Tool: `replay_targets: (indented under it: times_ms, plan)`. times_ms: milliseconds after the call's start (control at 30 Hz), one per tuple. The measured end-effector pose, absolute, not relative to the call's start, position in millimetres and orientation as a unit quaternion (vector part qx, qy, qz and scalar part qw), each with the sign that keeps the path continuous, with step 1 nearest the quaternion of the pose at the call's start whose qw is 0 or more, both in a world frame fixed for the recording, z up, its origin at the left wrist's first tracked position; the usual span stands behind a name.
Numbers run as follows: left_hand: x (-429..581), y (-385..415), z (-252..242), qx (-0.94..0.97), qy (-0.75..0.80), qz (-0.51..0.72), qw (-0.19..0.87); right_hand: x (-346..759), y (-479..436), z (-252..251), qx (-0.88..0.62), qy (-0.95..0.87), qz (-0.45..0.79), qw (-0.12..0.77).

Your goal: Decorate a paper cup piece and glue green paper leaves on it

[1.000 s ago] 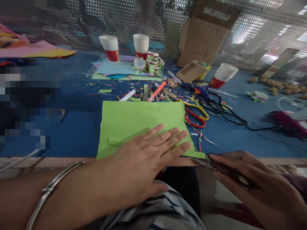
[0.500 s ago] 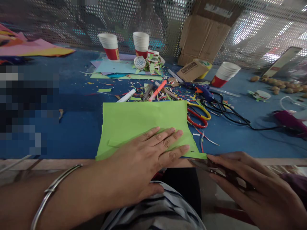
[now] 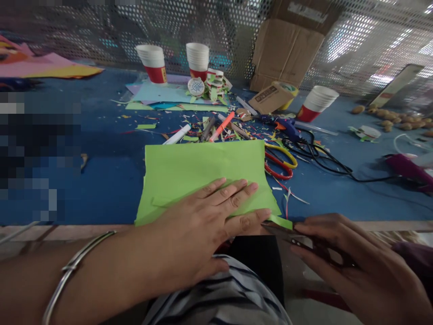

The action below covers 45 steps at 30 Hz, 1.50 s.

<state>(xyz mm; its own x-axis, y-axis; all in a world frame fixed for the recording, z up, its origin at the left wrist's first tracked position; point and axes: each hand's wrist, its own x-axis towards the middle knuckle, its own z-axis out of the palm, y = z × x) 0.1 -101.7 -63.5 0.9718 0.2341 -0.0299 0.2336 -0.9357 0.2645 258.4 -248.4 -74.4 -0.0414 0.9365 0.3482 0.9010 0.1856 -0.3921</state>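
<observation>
A light green sheet of paper lies at the table's front edge. My left hand rests flat on it with the fingers stretched out, a silver bangle on the wrist. My right hand is closed around dark-handled scissors, held beyond the table edge. Their blades are at the paper's near right edge, close to my left index finger. A narrow green strip sticks out above the blades by my right fingertips; whether the fingers pinch it I cannot tell.
Behind the paper lie markers, paper scraps and red-and-yellow-handled scissors, partly under the sheet. Stacked paper cups stand farther back. A blue glue gun with a black cord and a purple tool lie to the right.
The scissors have moved slightly left and their blades have closed further along the paper's near edge. The cut strip now bends upward. My left hand stays nearly in place.
</observation>
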Motion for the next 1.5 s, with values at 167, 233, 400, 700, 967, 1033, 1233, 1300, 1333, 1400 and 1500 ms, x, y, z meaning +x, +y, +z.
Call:
replay_targets:
  times_ms: [167, 233, 400, 700, 967, 1033, 1233, 1300, 1333, 1400, 1500]
  plan:
    - [-2, -100, -62, 0.985, 0.114, -0.007, 0.131, 261, -252, -76, -0.645, -0.713, 0.034, 0.272]
    - [-2, -96, -60, 0.986, 0.109, -0.009, 0.129, 263, -253, -76, -0.649, -0.712, 0.031, 0.267]
    - [3, -90, -57, 0.986, 0.129, -0.021, 0.108, 265, -247, -70, -0.641, -0.718, 0.015, 0.27]
    - [-2, -103, -55, 0.985, 0.124, -0.041, 0.116, 264, -243, -71, -0.64, -0.716, 0.028, 0.277]
    - [-2, -101, -54, 0.986, 0.103, -0.015, 0.132, 263, -245, -71, -0.648, -0.706, 0.039, 0.284]
    - [-3, -101, -55, 0.987, 0.083, -0.006, 0.139, 262, -245, -70, -0.644, -0.711, 0.036, 0.281]
    - [-4, -100, -58, 0.987, 0.065, -0.002, 0.148, 259, -244, -67, -0.641, -0.713, 0.032, 0.281]
    - [-5, -100, -59, 0.987, 0.064, 0.0, 0.146, 259, -243, -67, -0.643, -0.713, 0.031, 0.277]
    - [-5, -100, -59, 0.987, 0.064, 0.0, 0.145, 259, -243, -67, -0.644, -0.713, 0.03, 0.276]
    - [-6, -100, -60, 0.987, 0.063, 0.001, 0.146, 259, -243, -68, -0.645, -0.712, 0.033, 0.276]
    - [-6, -100, -60, 0.986, 0.062, -0.003, 0.155, 260, -243, -69, -0.647, -0.713, 0.041, 0.268]
